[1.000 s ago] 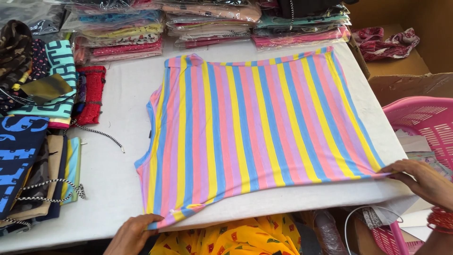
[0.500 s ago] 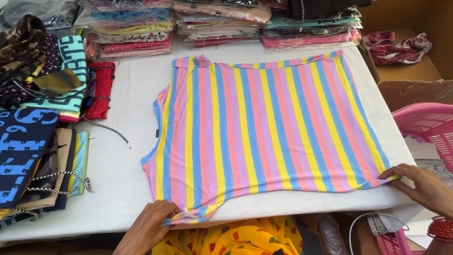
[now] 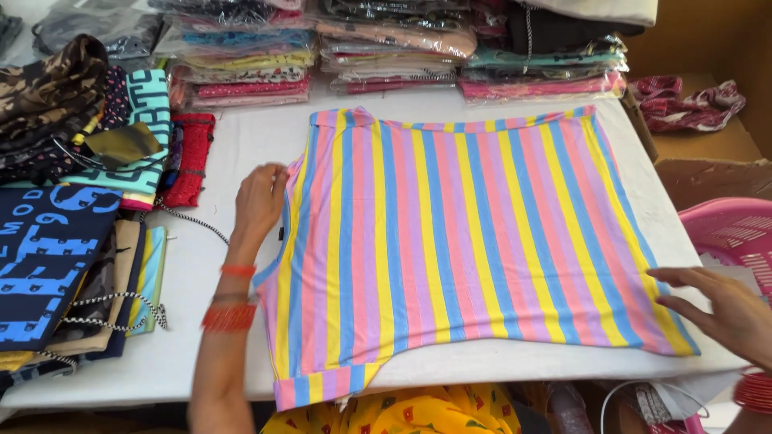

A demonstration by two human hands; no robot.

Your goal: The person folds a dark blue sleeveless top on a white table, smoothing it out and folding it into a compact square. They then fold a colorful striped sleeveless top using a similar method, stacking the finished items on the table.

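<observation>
A shirt [image 3: 458, 241] with pink, blue and yellow stripes lies flat on the white table [image 3: 233, 153]. My left hand [image 3: 259, 199] rests on its left edge by the neck opening, fingers pinching the fabric there. My right hand [image 3: 724, 309] lies flat on the shirt's lower right corner near the table edge, fingers spread. Red bangles circle both wrists.
Stacks of bagged folded garments [image 3: 386, 44] line the far edge. Piles of dark and patterned clothes [image 3: 64, 209] sit at the left, with a red folded cloth [image 3: 189, 157]. A pink plastic basket [image 3: 736, 237] and a cardboard box [image 3: 700, 120] stand at the right.
My left hand has moved from the shirt's near bottom corner up along its left edge to the neck opening. The right hand has stayed at the lower right corner.
</observation>
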